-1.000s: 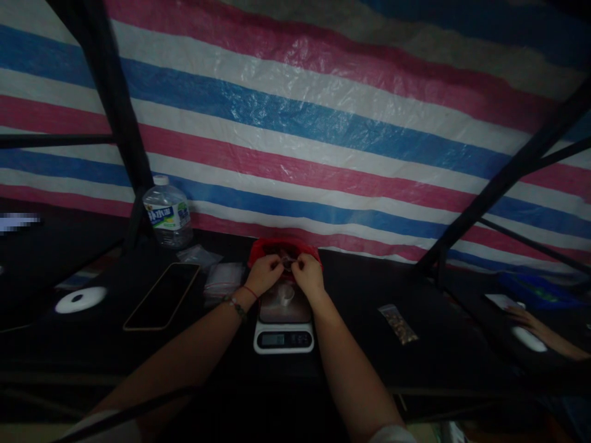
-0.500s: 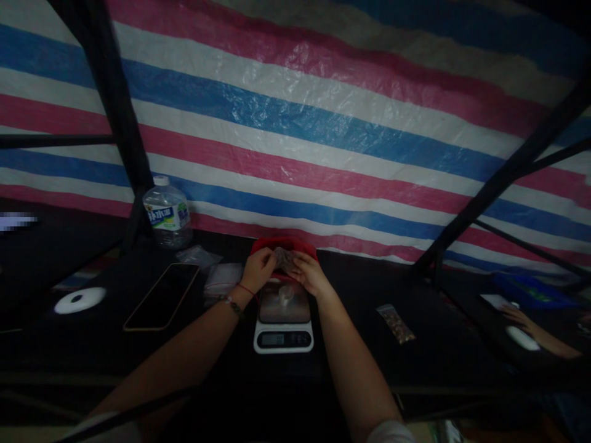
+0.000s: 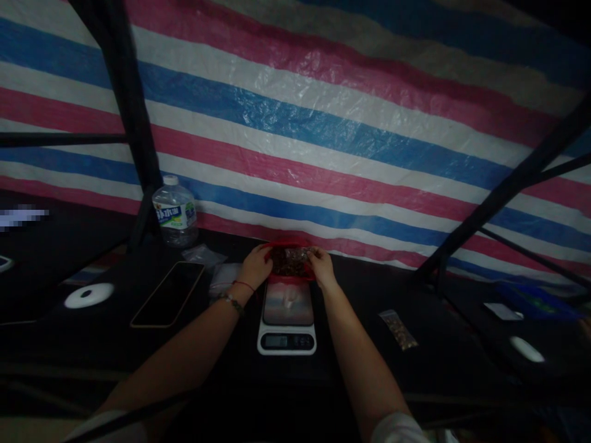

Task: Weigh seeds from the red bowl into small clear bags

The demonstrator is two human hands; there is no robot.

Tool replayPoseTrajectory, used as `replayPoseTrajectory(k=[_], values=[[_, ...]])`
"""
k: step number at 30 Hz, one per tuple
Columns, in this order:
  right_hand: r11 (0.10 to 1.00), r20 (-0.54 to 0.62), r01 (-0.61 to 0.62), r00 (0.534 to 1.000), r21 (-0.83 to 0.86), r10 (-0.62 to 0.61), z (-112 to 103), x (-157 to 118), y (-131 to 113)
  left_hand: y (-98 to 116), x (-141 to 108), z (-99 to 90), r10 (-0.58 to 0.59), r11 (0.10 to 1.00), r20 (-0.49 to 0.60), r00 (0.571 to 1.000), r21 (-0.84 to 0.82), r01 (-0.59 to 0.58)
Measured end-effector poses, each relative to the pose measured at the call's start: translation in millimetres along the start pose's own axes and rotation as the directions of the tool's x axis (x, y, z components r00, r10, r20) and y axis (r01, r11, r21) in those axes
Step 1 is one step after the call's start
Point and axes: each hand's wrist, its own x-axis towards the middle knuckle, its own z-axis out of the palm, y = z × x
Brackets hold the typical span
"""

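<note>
A red bowl point(image 3: 290, 279) holding dark brown small pieces stands behind a white digital scale point(image 3: 287, 339). My left hand point(image 3: 257, 267) is closed at the bowl's left rim, its fingertips partly hidden. My right hand point(image 3: 322, 267) pinches one end of a small clear zip bag point(image 3: 297, 253) over the bowl's contents. On the scale's metal plate sits a small clear object point(image 3: 289, 298), too blurred to name. The scale's display is lit, but its digits are too small to read.
Left of the scale lie a phone point(image 3: 168, 295), flat plastic bags point(image 3: 225, 277), a white round device point(image 3: 89, 296) and a plastic bottle point(image 3: 174, 212). A filled small bag point(image 3: 398, 330) lies to the right. Dark metal posts point(image 3: 132, 104) frame the table; striped sheeting hangs behind.
My hands have moved apart; the left has left the bag and gone to the bowl's rim, while the right has lowered the bag into the bowl. Another person's hand at far right is gone.
</note>
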Motion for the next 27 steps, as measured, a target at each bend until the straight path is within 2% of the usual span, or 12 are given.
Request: replayPoseTrajectory(k=[3,5,8,12,17,22,27], values=[[0.989,-0.06,0.061,0.996,-0.138,-0.069,-7,10,-2,7,-1,-0.9,0.05,0.996,-0.016,0.999,-0.073,-0.051],[0.976,-0.047,0.088,0.994,-0.198,-0.099,-10,16,-6,11,-1,-3.2,0.062,0.992,-0.047,0.997,-0.106,-0.067],[0.96,-0.002,0.141,0.989,-0.243,-0.145,-7,22,-15,12,-1,-6.1,0.026,0.992,-0.112,0.993,-0.117,-0.039],[0.931,0.108,0.225,0.974,-0.286,-0.201,10,20,-32,7,1,-6.7,-0.029,0.996,-0.174,0.984,-0.091,0.013],[0.821,0.294,0.394,0.911,-0.413,-0.289,25,10,-52,0,2,-3.3,-0.03,0.998,-0.174,0.984,-0.056,0.021],[0.768,0.279,0.431,0.901,-0.474,-0.334,26,7,-59,1,-1,-0.7,-0.025,0.999,-0.156,0.987,-0.034,0.02],[0.733,0.315,0.438,0.897,-0.52,-0.312,26,8,-59,3,-2,-1.4,0.006,1.0,-0.139,0.99,-0.017,-0.008]])
